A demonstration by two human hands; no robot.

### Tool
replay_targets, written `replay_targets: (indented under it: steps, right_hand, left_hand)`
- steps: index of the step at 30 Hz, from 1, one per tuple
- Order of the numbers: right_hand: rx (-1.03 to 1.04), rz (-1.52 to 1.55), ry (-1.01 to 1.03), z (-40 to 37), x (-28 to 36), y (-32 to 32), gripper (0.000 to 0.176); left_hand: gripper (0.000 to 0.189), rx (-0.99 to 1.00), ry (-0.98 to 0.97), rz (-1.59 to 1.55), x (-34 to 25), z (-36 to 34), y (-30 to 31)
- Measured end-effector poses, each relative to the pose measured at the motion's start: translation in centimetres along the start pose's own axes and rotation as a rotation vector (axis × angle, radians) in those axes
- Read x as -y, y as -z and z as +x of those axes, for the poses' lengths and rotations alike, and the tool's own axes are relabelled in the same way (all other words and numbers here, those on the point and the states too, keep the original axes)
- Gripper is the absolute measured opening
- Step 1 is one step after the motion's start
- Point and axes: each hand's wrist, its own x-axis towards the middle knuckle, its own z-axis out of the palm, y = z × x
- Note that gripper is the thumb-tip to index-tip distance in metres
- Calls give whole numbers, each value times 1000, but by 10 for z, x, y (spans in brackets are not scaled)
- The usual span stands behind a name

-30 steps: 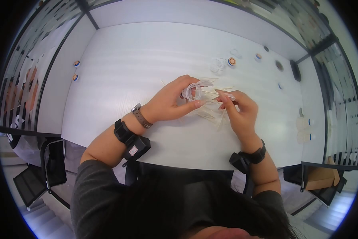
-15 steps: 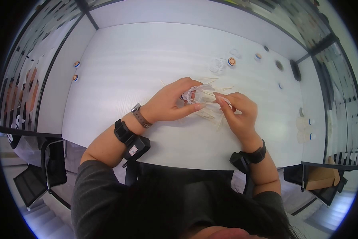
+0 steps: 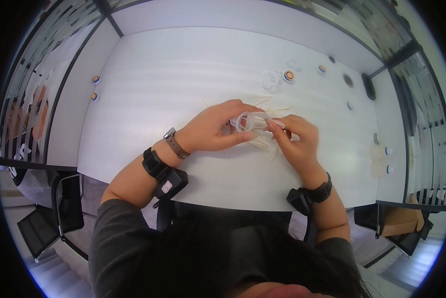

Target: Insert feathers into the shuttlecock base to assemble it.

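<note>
My left hand (image 3: 222, 125) reaches in from the left, with thumb and fingers curved around a crumpled, translucent white plastic piece (image 3: 246, 119) with looping edges. My right hand (image 3: 298, 138) faces it, thumb and fingertips pinched on the right end of the same piece, which is drawn out between both hands. Thin pale sticks (image 3: 258, 143) lie loosely on the table under and around the hands. The inside of my left palm is hidden.
On the white table (image 3: 148, 74), a tangle of clear loops (image 3: 271, 79) lies beside a small orange-topped round container (image 3: 289, 76). More small containers (image 3: 94, 97) stand along the left edge. Clear cups (image 3: 378, 170) lie at the right, near a partition (image 3: 392, 129).
The translucent piece has turned and stretched toward my right hand, whose fingertips now grip its end. My left fingers have lowered and closed slightly around it.
</note>
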Motion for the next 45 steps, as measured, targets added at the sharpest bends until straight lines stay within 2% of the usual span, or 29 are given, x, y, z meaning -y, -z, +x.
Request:
replay_targets:
  steps: [4, 8, 31, 37, 45]
  right_hand:
    - [22, 124, -120, -4, -9, -7, 11]
    - [35, 128, -144, -4, -6, -7, 14]
    - [27, 159, -57, -8, -11, -14, 23]
    - [-6, 160, -65, -8, -5, -13, 22]
    - [-24, 83, 39, -8, -6, -12, 15]
  left_hand:
    - [54, 47, 66, -50, -9, 0, 2]
    - [55, 66, 79, -41, -9, 0, 2]
    - [54, 56, 23, -122, -3, 0, -7]
    - [48, 56, 50, -181, -6, 0, -9]
    - [49, 39, -4, -127, -3, 0, -9]
